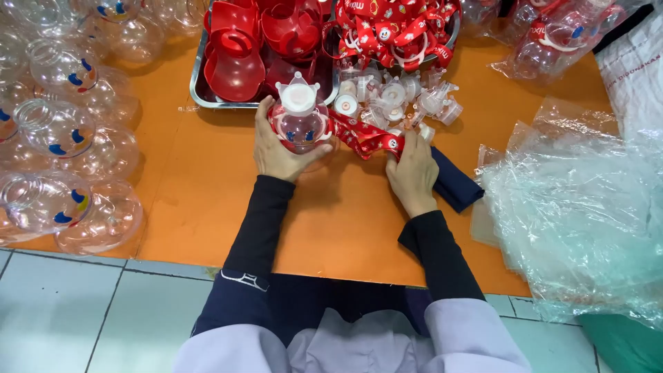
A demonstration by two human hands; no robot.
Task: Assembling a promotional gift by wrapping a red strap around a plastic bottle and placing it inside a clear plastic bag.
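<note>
We are holding one small clear bottle (302, 128) upright on the orange table (207, 193), our left hand (276, 148) wrapped around its side and closed on it, just in front of the metal tray (200, 93). The bottle is already wearing its white crown-shaped cap (298, 97) and a red collar, so we are judging that most of this piece is put together. Our right hand (413, 169) is pinching the red printed strap (366, 140) that is running from the bottle's side across to a dark blue cloth (456, 183); the fingers are closed on the strap, and we cannot tell whether its far end is fastened to anything yet, so the strap is looking like the part in hand. Much is waiting: a crowd of bare clear bottles (62, 138) is lying along the left edge, the tray is holding red plastic parts (242, 48) and a heap of more straps (394, 31), and loose white caps (407, 97) are sitting just behind our right hand. To the right, clear plastic bags (573, 200) are piling up, and a few bagged bottles (559, 34) are lying at the far corner, so we are judging that only a small share is finished.
</note>
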